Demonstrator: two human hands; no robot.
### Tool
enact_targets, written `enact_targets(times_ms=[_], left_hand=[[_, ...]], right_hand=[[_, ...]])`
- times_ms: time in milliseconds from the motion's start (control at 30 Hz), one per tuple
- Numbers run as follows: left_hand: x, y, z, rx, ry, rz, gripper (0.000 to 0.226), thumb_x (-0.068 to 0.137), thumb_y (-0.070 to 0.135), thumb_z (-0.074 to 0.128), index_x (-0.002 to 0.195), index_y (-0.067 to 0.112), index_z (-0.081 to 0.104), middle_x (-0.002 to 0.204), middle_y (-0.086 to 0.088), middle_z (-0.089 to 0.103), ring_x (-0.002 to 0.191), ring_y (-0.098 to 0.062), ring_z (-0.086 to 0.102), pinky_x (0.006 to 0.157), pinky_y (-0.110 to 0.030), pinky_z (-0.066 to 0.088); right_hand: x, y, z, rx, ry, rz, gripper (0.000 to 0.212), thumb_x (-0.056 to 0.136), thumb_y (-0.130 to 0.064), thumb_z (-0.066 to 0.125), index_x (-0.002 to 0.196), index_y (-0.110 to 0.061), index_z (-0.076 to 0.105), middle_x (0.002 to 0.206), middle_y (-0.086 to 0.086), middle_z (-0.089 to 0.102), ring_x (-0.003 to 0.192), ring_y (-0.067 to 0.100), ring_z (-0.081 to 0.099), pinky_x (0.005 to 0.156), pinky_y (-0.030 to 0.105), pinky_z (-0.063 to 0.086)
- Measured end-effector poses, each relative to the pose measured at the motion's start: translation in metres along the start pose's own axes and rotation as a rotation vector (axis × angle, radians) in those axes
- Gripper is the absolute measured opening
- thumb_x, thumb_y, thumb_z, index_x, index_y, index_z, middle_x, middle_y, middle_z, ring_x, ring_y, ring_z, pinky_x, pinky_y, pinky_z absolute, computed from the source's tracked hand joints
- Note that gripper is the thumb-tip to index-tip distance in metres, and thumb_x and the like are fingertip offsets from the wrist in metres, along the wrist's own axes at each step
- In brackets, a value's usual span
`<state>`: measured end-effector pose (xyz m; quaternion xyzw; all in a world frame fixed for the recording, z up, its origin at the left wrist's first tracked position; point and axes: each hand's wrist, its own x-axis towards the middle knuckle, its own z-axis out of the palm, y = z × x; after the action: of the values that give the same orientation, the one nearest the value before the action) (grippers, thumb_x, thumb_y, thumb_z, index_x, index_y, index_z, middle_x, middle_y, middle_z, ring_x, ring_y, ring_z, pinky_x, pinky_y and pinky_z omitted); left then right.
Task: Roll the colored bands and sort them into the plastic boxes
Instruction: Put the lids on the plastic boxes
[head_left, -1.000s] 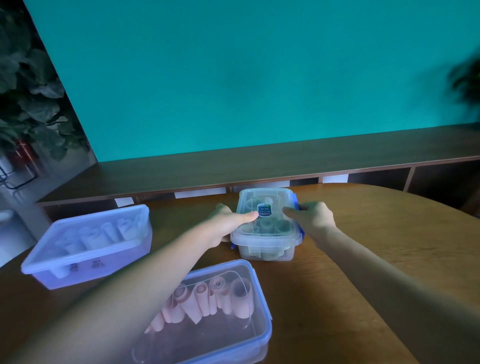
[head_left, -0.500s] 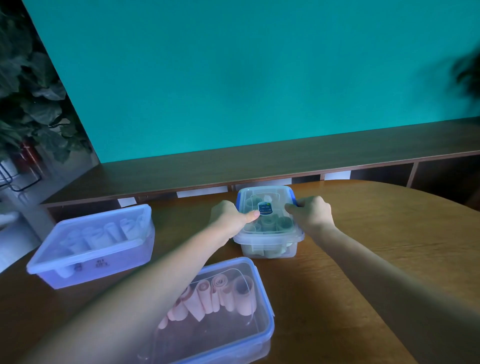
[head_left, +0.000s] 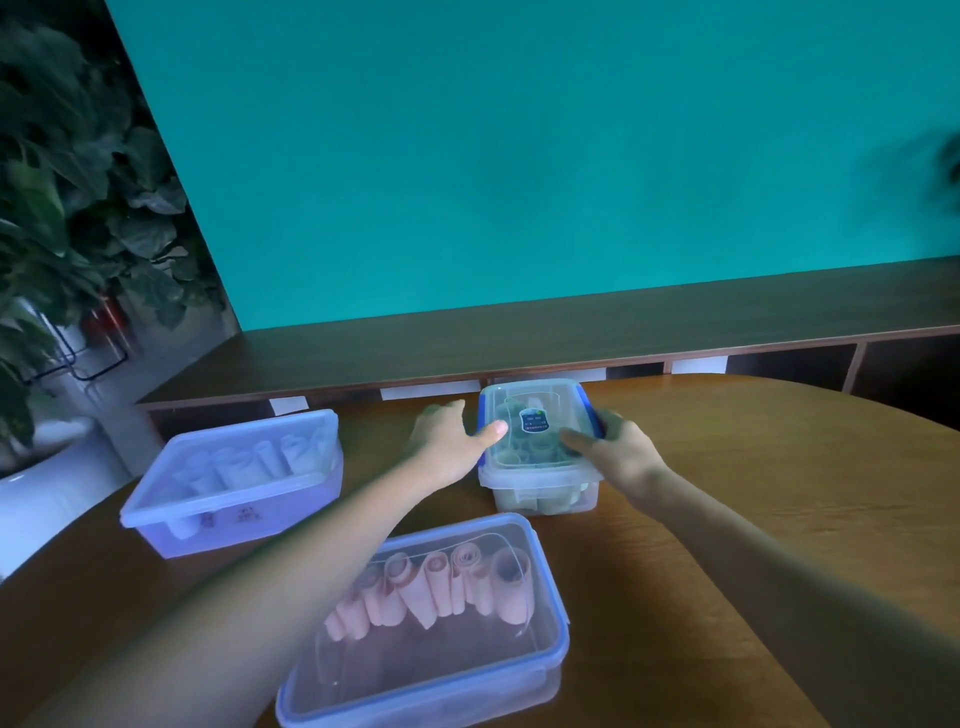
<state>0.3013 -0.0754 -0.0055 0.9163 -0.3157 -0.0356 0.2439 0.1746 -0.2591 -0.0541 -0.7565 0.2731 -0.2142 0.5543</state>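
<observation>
A small clear box (head_left: 537, 486) with a blue-clipped lid holds rolled green bands and stands at the far middle of the table. My left hand (head_left: 447, 441) grips its left side with the thumb on the lid. My right hand (head_left: 615, 449) grips its right side, thumb on the lid too. A closed box of rolled pink bands (head_left: 431, 660) lies nearest me. At the left, a closed bluish box (head_left: 234, 483) holds rolled pale bands.
The wooden table (head_left: 753, 519) curves away on the right. Behind it runs a low dark shelf unit (head_left: 571, 338) against a teal wall. A leafy plant in a white pot (head_left: 47, 467) stands at the far left.
Both hands have shifted slightly along the sides of the green-band box, and the view has tilted a little. The box stays in place.
</observation>
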Motion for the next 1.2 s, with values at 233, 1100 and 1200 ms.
enact_targets(times_ms=[233, 1100, 1200], left_hand=[[-0.085, -0.045, -0.060, -0.090, -0.157, 0.210, 0.031, 0.087, 0.051, 0.071, 0.107, 0.028, 0.077, 0.101, 0.017, 0.074, 0.094, 0.004, 0.066, 0.089, -0.021, 0.052], [-0.194, -0.198, -0.112, -0.285, -0.053, -0.448, 0.035, 0.097, 0.043, 0.061, 0.103, 0.009, 0.070, 0.092, -0.009, 0.069, 0.074, -0.021, 0.059, 0.057, -0.027, 0.047], [-0.195, -0.203, -0.112, -0.313, -0.003, -0.459, 0.030, 0.097, 0.042, 0.061, 0.101, 0.014, 0.072, 0.095, -0.008, 0.071, 0.076, -0.021, 0.060, 0.059, -0.028, 0.049]], right_hand=[[-0.004, -0.004, 0.036, 0.017, -0.102, -0.026, 0.039, 0.088, -0.038, 0.074, 0.123, -0.027, 0.063, 0.103, -0.005, 0.075, 0.089, 0.017, 0.075, 0.087, 0.042, 0.061], [-0.040, -0.014, 0.074, 0.011, -0.065, 0.042, 0.050, 0.084, -0.044, 0.074, 0.130, -0.031, 0.060, 0.106, -0.002, 0.074, 0.092, 0.022, 0.074, 0.088, 0.046, 0.060], [-0.056, -0.019, 0.076, -0.016, -0.042, 0.040, 0.047, 0.088, -0.042, 0.070, 0.132, -0.028, 0.058, 0.108, -0.001, 0.072, 0.093, 0.023, 0.072, 0.088, 0.045, 0.060]])
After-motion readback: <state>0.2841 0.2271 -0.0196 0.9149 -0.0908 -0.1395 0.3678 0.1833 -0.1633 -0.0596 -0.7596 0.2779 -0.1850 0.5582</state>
